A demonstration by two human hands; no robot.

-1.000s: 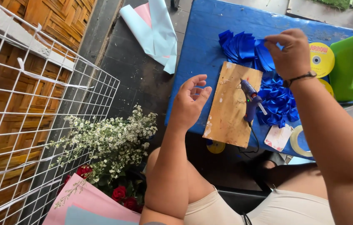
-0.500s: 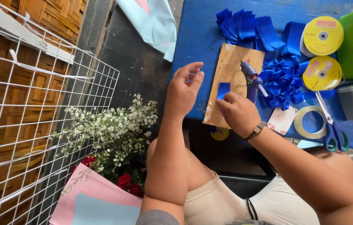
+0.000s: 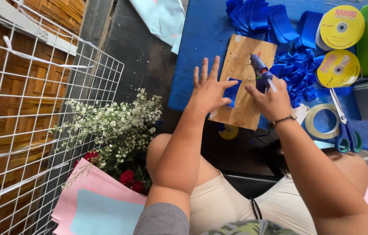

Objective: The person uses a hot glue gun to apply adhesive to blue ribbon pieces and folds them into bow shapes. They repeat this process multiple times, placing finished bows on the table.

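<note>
Blue ribbon is the work here: a small cut piece of blue ribbon lies on a plywood board, and the left hand presses on its near edge, fingers spread wide and flat, holding nothing closed. The right hand sits just to the right of the ribbon piece with its fingers curled toward the blue glue gun, which rests just beyond its fingertips; I cannot tell whether the hand already grips the gun or only touches it.

By my judgement the step in hand is pinning the ribbon piece flat so that glue can be put on it. The next move seems to call for a steady left palm, so the piece does not slide, and a careful lift of the gun so its hot nozzle stays off the left fingers that lie close by.

The ribbon piece looks flat, satin-smooth and roughly square, partly hidden under the left thumb. Beyond the right hand lies a heap of folded blue ribbon loops, with two yellow ribbon spools farther right. A roll of clear tape and blue-handled scissors lie to the right of the right wrist.
</note>
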